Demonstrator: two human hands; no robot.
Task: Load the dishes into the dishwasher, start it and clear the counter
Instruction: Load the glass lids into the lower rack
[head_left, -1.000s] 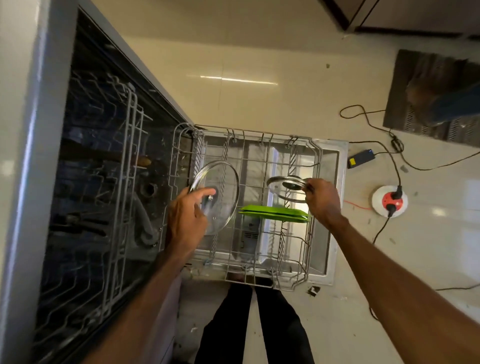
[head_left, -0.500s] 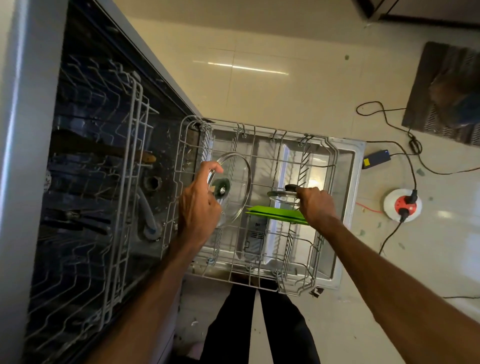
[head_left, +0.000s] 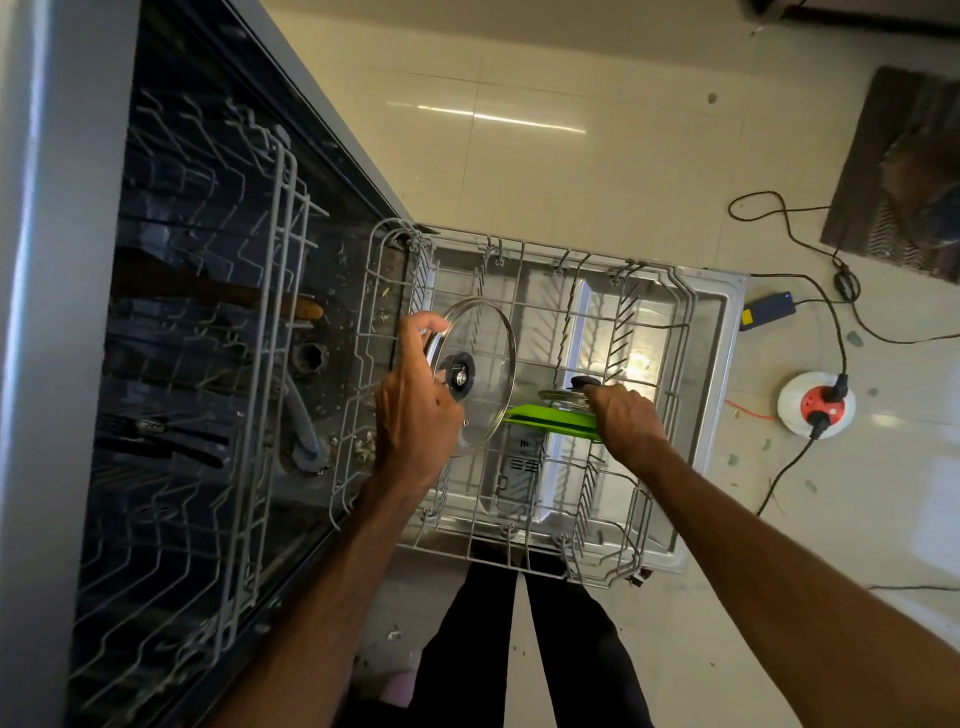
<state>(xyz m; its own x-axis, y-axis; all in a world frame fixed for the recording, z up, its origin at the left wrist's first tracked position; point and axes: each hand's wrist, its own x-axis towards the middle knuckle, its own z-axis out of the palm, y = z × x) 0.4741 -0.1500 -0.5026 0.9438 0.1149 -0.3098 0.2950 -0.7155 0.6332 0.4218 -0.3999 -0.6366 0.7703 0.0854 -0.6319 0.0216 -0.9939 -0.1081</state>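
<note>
Left hand (head_left: 415, 415) grips 1 clear, steel-rimmed lid (head_left: 485, 348); right hand (head_left: 626, 423) holds 1 smaller, dark-knobbed lid (head_left: 563, 397).

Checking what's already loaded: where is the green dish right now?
Head view: the green dish sits in the pulled-out lower rack, between the large glass lid on its left and the right hand holding a small lid.

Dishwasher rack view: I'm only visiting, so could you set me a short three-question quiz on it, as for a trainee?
1. True or false: the left hand holds the large round glass lid over the pulled-out grey wire rack.
2. The bright green flat plastic board is: A in that rack; B in the left hand; C atop the large lid.
3. Fill in: the small glass lid in the right hand has a black ____.
Key: 1 true; 2 A; 3 knob.
</note>
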